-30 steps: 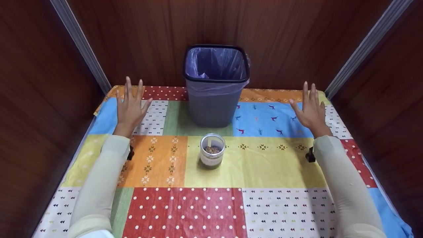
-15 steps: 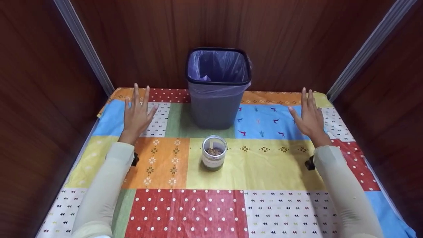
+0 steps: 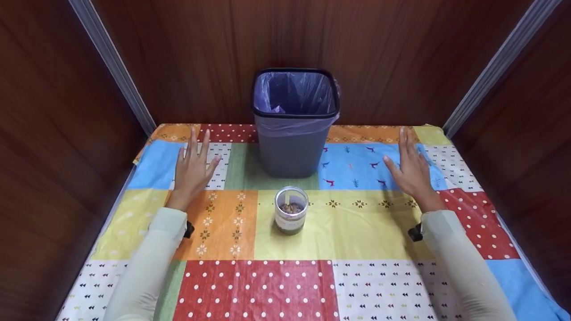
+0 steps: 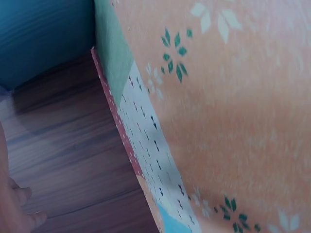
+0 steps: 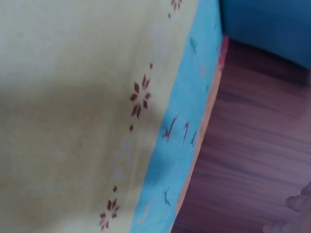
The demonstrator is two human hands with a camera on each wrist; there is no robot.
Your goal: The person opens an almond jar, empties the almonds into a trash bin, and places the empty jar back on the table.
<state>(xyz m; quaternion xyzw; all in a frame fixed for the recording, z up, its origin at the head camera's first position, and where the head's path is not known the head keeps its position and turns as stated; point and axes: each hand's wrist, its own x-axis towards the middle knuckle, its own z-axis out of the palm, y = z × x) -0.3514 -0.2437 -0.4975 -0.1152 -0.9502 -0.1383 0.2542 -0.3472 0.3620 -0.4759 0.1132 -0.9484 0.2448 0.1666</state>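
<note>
The left hand [image 3: 192,174] is spread, its fingers straight and the thumb held well out; the right hand [image 3: 412,176] has straight fingers lying close together with its thumb apart. Neither holds anything. Pale, softly creased sleeves [image 3: 464,263] run down to the wrists, and a small black block [image 3: 415,232] juts from the inner side of each cuff.

The jar [image 3: 291,221] stands upright between the hands, nearer the person than they are, on a yellow patch of the cloth [image 3: 374,240]. It is a round, short cylinder with a shiny rim and a pale band; rough brown lumps [image 3: 292,208] lie low inside, and a pale strip [image 3: 287,199] shows above them.

Just behind it stands the bin [image 3: 292,154], smooth, grey and tapering, its squarish mouth rounded at the corners. A thin, crinkled purple bag [image 3: 308,91] lines it and hangs over the black rim. The cloth is a lightly wrinkled patchwork of dots, flowers and small triangles. Dark, streaky wood-grain walls [image 3: 379,44] enclose three sides, with ridged grey strips [image 3: 117,67] at the corners
</note>
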